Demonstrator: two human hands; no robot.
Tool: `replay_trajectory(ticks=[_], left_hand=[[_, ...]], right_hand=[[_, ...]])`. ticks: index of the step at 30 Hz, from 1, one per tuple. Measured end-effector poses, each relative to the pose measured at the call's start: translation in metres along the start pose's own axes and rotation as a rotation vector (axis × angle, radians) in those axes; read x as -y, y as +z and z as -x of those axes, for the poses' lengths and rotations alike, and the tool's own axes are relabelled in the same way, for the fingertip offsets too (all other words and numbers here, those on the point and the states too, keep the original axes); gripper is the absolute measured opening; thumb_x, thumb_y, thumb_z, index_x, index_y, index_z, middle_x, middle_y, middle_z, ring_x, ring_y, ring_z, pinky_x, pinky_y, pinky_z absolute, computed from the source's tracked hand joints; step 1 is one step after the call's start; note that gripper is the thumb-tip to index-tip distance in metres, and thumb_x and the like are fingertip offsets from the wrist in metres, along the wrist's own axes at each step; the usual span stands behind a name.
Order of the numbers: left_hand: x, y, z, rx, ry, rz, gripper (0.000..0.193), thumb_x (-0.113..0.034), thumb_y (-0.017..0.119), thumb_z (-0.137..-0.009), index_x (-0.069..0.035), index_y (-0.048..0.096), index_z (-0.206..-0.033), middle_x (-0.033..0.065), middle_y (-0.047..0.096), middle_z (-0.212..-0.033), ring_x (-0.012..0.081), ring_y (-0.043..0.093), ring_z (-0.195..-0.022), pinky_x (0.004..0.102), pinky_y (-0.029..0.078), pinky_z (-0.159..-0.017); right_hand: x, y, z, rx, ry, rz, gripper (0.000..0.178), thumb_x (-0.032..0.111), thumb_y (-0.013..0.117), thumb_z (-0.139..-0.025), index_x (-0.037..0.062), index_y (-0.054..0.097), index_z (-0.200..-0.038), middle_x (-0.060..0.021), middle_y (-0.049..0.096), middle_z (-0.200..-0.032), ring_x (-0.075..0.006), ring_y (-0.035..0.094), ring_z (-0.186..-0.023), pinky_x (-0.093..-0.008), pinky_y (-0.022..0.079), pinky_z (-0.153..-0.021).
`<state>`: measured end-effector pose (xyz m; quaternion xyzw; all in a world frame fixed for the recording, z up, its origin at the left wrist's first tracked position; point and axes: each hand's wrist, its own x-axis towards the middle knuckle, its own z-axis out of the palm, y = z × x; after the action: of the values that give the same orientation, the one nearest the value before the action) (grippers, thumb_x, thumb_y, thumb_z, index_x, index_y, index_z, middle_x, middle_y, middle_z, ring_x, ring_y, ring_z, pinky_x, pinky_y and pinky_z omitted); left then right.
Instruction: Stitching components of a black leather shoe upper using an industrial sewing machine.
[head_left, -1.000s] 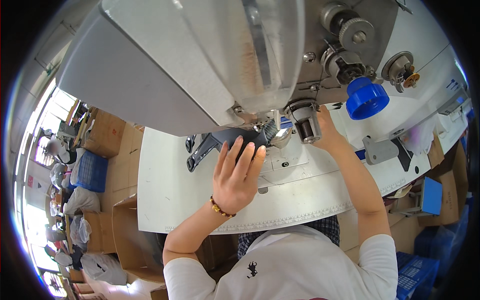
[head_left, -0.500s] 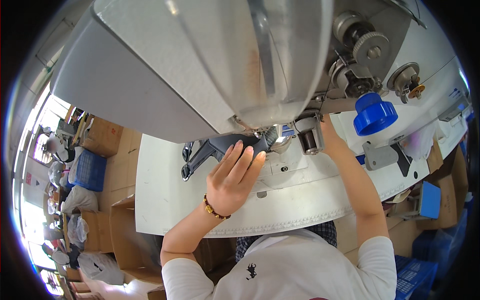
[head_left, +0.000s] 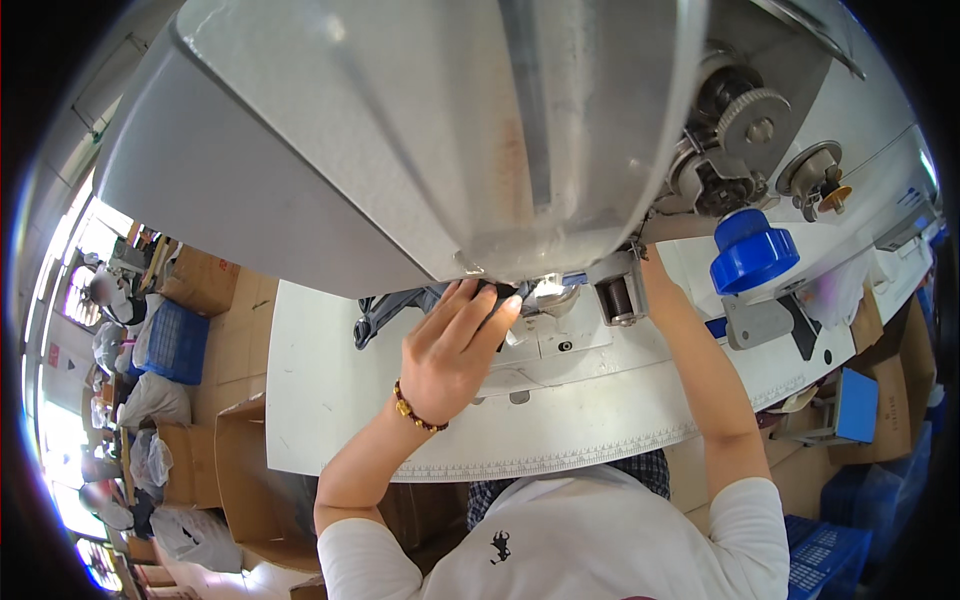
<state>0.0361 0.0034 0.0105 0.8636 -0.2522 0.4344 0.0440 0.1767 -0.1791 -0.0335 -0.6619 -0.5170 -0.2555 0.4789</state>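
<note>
A dark grey fabric piece with straps and black buckles point(head_left: 388, 306) lies on the white sewing table, partly under the sewing machine head point(head_left: 330, 150). My left hand point(head_left: 447, 345) is on its right part, fingers bent over it and close together. The thumb does not show. At the right of the needle area, my right hand point(head_left: 655, 272) reaches behind a metal part with a roller point(head_left: 622, 290). Only the wrist and the edge of that hand show; its fingers are hidden, and so is anything they hold.
A blue knob point(head_left: 752, 255) juts out above my right forearm. The white table point(head_left: 560, 430) has a ruler scale along its curved front edge. An open cardboard box point(head_left: 240, 480) stands below it at the left. Blue crates, bags and other people are farther left.
My left hand has shifted slightly left, its fingers more bent, and the fabric piece sits further under the machine head. The whole view has shifted a little.
</note>
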Motion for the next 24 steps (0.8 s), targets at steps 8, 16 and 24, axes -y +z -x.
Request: replay_trajectory(ticks=[8,16,24], left_hand=[[-0.001,0.0,-0.009,0.017,-0.025,0.017,0.023,0.003,0.059,-0.054,-0.003,0.06,-0.076,0.006,0.056,-0.079,0.02,0.059,-0.075,0.0261,0.051,-0.059],[-0.005,0.002,-0.004,-0.016,-0.072,-0.025,0.025,0.006,0.058,-0.054,-0.002,0.06,-0.077,0.0066,0.057,-0.078,0.02,0.06,-0.073,0.0254,0.05,-0.058],[0.01,-0.041,0.001,0.333,-0.229,0.337,0.057,-0.007,0.068,-0.057,0.001,0.046,-0.109,0.0155,0.049,-0.106,0.0316,0.048,-0.1,0.0363,0.041,-0.084]], right_hand=[[-0.006,0.007,-0.006,0.033,0.114,0.014,0.025,0.014,0.064,-0.069,0.0073,0.059,-0.093,-0.0089,0.058,-0.094,-0.0274,0.054,-0.087,-0.0356,0.042,-0.075],[-0.008,0.016,-0.007,0.014,0.067,-0.042,0.021,0.012,0.062,-0.07,0.0069,0.059,-0.09,-0.0092,0.059,-0.086,-0.0268,0.056,-0.079,-0.0337,0.043,-0.068],[0.036,0.004,-0.002,-0.184,0.382,-0.033,0.007,0.006,0.059,-0.069,0.0051,0.058,-0.076,-0.0077,0.057,-0.065,-0.0236,0.052,-0.058,-0.0279,0.041,-0.053]])
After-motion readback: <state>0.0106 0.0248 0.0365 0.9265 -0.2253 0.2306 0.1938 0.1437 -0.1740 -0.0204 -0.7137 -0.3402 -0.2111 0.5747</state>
